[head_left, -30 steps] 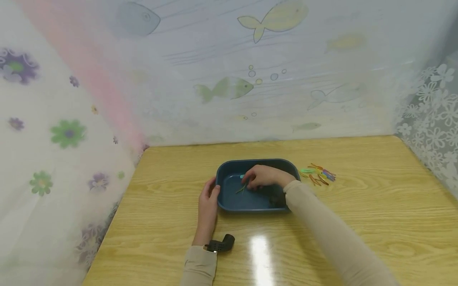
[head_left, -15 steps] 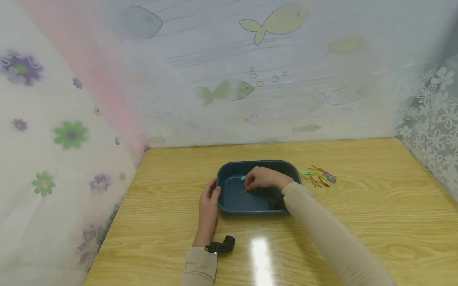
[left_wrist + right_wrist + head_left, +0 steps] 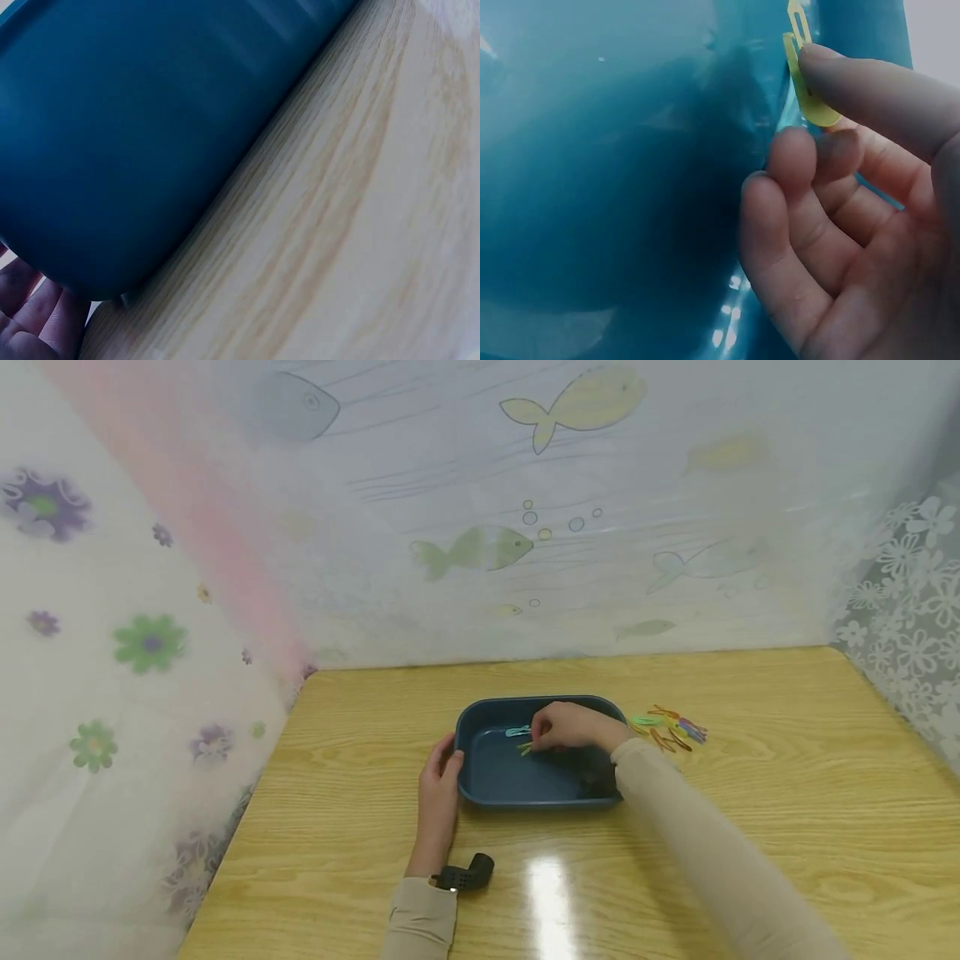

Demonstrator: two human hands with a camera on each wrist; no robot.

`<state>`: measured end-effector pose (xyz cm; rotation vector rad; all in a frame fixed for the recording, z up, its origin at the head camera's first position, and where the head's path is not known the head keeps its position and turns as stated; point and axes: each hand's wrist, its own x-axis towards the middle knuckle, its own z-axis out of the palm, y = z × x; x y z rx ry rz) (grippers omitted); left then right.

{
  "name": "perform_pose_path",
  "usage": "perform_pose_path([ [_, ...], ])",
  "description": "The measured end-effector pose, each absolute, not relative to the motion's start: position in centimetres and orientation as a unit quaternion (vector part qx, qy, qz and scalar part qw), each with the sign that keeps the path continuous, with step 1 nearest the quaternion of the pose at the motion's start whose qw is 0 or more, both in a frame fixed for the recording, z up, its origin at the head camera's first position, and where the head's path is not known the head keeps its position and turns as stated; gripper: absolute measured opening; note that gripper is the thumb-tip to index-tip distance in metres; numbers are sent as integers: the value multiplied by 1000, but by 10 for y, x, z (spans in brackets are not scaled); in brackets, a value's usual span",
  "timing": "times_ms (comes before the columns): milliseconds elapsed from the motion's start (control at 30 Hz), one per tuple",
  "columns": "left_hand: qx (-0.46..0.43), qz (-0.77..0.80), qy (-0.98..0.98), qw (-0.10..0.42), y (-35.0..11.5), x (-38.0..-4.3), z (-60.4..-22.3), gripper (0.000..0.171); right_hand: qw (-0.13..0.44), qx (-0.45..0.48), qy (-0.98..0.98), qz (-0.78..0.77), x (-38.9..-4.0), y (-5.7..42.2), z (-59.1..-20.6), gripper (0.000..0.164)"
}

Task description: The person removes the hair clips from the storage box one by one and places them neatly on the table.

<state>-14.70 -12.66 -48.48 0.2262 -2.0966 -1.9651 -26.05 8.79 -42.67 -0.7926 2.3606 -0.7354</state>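
Note:
A dark blue plastic basin (image 3: pixel 491 781) stands on the table. My left hand (image 3: pixel 438 787) holds its left side, thumb at the rim and fingers along the outer wall; some of those fingers (image 3: pixel 56 319) show by the basin's corner in the left wrist view. Inside the basin, my right hand (image 3: pixel 566 727) pinches a yellow-green snap hair clip (image 3: pixel 808 94) between thumb and fingers, the clip unsnapped with its two arms apart. Light blue hair clips (image 3: pixel 517 731) lie close by near the basin's far wall.
Several colourful hair clips (image 3: pixel 692 730) lie in a loose pile on the wooden table (image 3: pixel 337 793), just right of the basin. A curtain with fish drawings (image 3: pixel 472 552) hangs at the table's far edge. A black wrist camera (image 3: pixel 467 872) sits at my left wrist.
My right hand has picked up the yellow-green hair clip from the basin floor and moved right and slightly back, uncovering more of the light blue clips. My left hand has stayed in place.

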Motion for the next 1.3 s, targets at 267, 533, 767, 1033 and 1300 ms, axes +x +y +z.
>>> perform_pose_path([
  [267,82,-679,-720,120,-127,-147,-484,33,259,-295,886,-246,-255,95,-414,11],
  [533,81,-683,-718,107,-124,-140,-464,35,233,-302,902,-202,-244,101,-395,14],
  [767,85,-683,-717,107,-127,-143,-474,34,213,-308,897,-236,-237,112,-382,11],
  [1033,86,-671,-726,124,-127,-147,-485,33,179,-300,891,-288,-232,127,-375,9],
  [1300,86,-682,-719,105,-124,-140,-466,34,148,-288,886,-332,-225,143,-374,13],
])
